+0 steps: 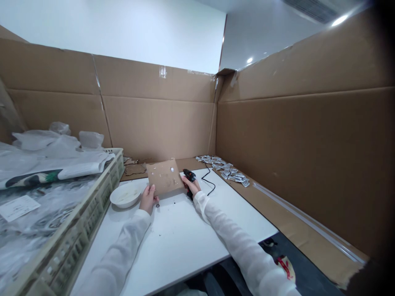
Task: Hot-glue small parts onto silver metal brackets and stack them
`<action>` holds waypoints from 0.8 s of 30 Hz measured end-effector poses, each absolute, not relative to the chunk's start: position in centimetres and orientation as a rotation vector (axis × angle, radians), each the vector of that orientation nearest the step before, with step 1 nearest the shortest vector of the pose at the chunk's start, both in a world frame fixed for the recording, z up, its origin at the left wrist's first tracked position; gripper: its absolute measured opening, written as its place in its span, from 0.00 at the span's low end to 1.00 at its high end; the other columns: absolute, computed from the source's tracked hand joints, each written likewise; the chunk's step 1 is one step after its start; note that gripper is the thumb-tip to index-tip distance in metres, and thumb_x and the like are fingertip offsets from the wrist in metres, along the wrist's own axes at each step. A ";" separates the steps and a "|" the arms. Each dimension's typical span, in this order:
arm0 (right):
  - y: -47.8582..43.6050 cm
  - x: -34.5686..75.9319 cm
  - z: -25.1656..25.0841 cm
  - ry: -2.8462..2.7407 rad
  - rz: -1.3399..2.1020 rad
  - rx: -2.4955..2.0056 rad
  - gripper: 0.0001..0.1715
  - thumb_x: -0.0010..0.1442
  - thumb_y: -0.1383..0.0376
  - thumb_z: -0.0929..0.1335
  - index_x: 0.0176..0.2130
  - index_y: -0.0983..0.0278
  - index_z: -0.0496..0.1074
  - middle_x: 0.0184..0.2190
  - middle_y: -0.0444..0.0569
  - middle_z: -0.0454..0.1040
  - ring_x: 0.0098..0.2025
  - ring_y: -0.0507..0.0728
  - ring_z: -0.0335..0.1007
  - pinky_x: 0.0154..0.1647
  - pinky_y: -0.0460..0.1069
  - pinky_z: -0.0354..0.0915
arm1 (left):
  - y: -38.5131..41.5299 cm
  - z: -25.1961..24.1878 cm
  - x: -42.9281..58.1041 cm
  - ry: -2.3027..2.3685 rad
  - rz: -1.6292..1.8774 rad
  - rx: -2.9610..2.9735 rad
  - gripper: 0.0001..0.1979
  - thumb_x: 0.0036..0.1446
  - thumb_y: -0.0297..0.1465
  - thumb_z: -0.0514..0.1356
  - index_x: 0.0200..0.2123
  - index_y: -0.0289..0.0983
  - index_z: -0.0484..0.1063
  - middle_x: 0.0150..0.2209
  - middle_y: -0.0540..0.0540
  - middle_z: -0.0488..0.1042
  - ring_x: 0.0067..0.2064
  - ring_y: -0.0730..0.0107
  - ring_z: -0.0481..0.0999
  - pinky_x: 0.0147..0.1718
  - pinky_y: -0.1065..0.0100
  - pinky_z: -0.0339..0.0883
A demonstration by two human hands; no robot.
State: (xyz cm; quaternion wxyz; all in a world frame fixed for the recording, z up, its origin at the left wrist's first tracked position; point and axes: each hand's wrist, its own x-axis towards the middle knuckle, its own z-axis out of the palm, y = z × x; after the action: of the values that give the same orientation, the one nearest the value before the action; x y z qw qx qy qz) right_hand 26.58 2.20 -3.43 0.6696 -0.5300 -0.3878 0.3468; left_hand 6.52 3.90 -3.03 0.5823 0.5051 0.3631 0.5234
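Observation:
My left hand is closed on the lower left edge of a piece of brown cardboard. The cardboard is tilted up above the white table and carries several small whitish spots. Just by the left fingertips is a small dark ring; whether they touch it I cannot tell. My right hand is wrapped round a black glue gun, beside the cardboard's right edge. A black cord runs near the glue gun over the table.
A white bowl stands left of my left hand. Further left is a plastic crate full of bagged items. Many small silvery packets lie at the back right. Cardboard walls enclose the white table behind and at right.

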 end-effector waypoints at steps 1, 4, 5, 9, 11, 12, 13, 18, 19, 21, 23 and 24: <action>2.1 26.5 -3.4 -0.895 0.797 -1.199 0.29 0.39 0.49 0.71 0.36 0.67 0.73 0.19 0.43 0.68 0.20 0.50 0.59 0.23 0.46 0.58 | 3.9 -2.9 6.5 0.856 1.230 1.173 0.23 0.41 0.48 0.59 0.33 0.36 0.60 0.26 0.53 0.67 0.15 0.83 0.63 0.15 0.76 0.58; 1.8 26.1 -3.3 -0.967 0.803 -1.219 0.28 0.38 0.51 0.72 0.35 0.67 0.72 0.21 0.43 0.68 0.21 0.49 0.58 0.23 0.46 0.57 | 3.8 -2.8 6.5 0.866 1.232 1.179 0.24 0.40 0.49 0.60 0.32 0.35 0.60 0.24 0.54 0.66 0.15 0.82 0.63 0.14 0.76 0.56; 1.7 26.0 -3.3 -0.992 0.795 -1.232 0.28 0.38 0.51 0.72 0.35 0.67 0.72 0.21 0.43 0.67 0.21 0.49 0.58 0.23 0.46 0.57 | 3.8 -2.7 6.5 0.865 1.228 1.183 0.24 0.40 0.49 0.60 0.32 0.35 0.60 0.23 0.55 0.66 0.15 0.82 0.62 0.14 0.76 0.56; 1.4 25.8 -3.2 -1.037 0.789 -1.277 0.27 0.37 0.51 0.72 0.33 0.67 0.72 0.18 0.43 0.65 0.21 0.50 0.56 0.22 0.46 0.55 | 3.6 -2.7 6.7 0.846 1.217 1.188 0.24 0.40 0.49 0.59 0.31 0.35 0.60 0.21 0.55 0.65 0.15 0.82 0.62 0.13 0.77 0.54; 1.3 25.8 -3.2 -1.040 0.782 -1.261 0.27 0.38 0.51 0.72 0.35 0.67 0.72 0.20 0.43 0.66 0.21 0.50 0.57 0.23 0.46 0.56 | 3.6 -2.7 6.7 0.829 1.220 1.180 0.24 0.40 0.48 0.59 0.31 0.35 0.60 0.21 0.55 0.65 0.15 0.82 0.62 0.13 0.77 0.53; 1.3 25.7 -3.2 -1.039 0.781 -1.249 0.28 0.39 0.50 0.71 0.36 0.66 0.72 0.21 0.44 0.67 0.22 0.50 0.58 0.23 0.47 0.57 | 3.6 -2.8 6.7 0.826 1.223 1.176 0.24 0.40 0.48 0.59 0.31 0.35 0.60 0.21 0.55 0.64 0.15 0.82 0.62 0.13 0.77 0.53; 1.3 25.7 -3.1 -1.036 0.781 -1.235 0.29 0.40 0.49 0.71 0.37 0.66 0.72 0.22 0.45 0.69 0.22 0.51 0.59 0.24 0.47 0.57 | 3.6 -2.7 6.6 0.826 1.225 1.176 0.24 0.40 0.48 0.59 0.31 0.35 0.60 0.21 0.56 0.64 0.15 0.82 0.62 0.13 0.77 0.52; 0.7 25.3 -2.4 -1.064 0.751 -1.236 0.30 0.40 0.49 0.70 0.39 0.66 0.71 0.24 0.46 0.69 0.23 0.52 0.60 0.23 0.47 0.58 | 3.1 -2.2 6.8 0.835 1.237 1.243 0.22 0.42 0.49 0.58 0.30 0.36 0.58 0.20 0.55 0.65 0.15 0.80 0.63 0.13 0.77 0.50; 0.5 25.2 -2.2 -1.079 0.730 -1.246 0.29 0.39 0.49 0.71 0.38 0.66 0.71 0.22 0.45 0.68 0.23 0.52 0.59 0.23 0.47 0.57 | 2.8 -2.0 6.9 0.833 1.242 1.247 0.22 0.43 0.49 0.57 0.30 0.37 0.58 0.21 0.55 0.65 0.16 0.80 0.64 0.13 0.76 0.50; 0.3 25.1 -1.9 -1.094 0.696 -1.267 0.28 0.38 0.50 0.72 0.34 0.65 0.70 0.19 0.43 0.65 0.21 0.51 0.57 0.21 0.47 0.56 | 2.5 -1.7 7.1 0.827 1.237 1.248 0.22 0.44 0.50 0.56 0.32 0.37 0.57 0.22 0.54 0.66 0.17 0.79 0.65 0.14 0.76 0.51; 0.2 25.1 -1.8 -1.084 0.685 -1.289 0.25 0.37 0.49 0.72 0.30 0.65 0.68 0.17 0.41 0.61 0.20 0.51 0.55 0.21 0.47 0.55 | 2.3 -1.5 7.4 0.805 1.216 1.260 0.23 0.45 0.50 0.56 0.35 0.38 0.57 0.24 0.54 0.67 0.17 0.78 0.66 0.14 0.76 0.52; 0.2 25.1 -1.7 -1.077 0.687 -1.298 0.25 0.38 0.49 0.71 0.29 0.65 0.68 0.16 0.40 0.60 0.20 0.51 0.55 0.20 0.47 0.55 | 2.3 -1.5 7.4 0.789 1.206 1.279 0.23 0.45 0.50 0.56 0.36 0.38 0.57 0.25 0.54 0.67 0.17 0.78 0.66 0.15 0.75 0.52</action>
State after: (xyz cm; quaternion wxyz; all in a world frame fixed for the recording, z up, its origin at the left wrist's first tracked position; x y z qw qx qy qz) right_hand 25.08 0.20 -1.75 0.6135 -0.5629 -0.4669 0.2979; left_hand 7.43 2.26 -1.54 0.5708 0.5449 0.3361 0.5141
